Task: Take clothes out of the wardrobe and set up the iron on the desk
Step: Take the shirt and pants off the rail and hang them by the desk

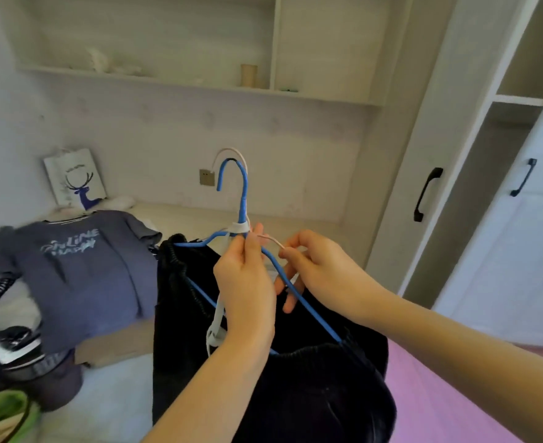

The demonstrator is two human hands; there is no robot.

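Observation:
A blue wire hanger (pixel 242 190) stands upright in front of me with a dark garment (pixel 302 372) draped on it. My left hand (pixel 247 282) grips the hanger just below its neck, beside a white clip. My right hand (pixel 314 266) pinches a thin pinkish-white hanger (pixel 271 239) that lies against the blue one; its hook shows behind the blue hook. A grey-blue T-shirt (pixel 84 276) with white lettering lies spread on the desk (pixel 187 219) to the left. No iron is visible.
The wardrobe (pixel 455 155) stands at the right with black door handles (pixel 426 193). A wall socket (pixel 206 177) sits above the desk's back edge, and a deer-print paper bag (pixel 75 179) leans on the wall. More clothes pile at far left. Pink fabric (pixel 449 394) lies bottom right.

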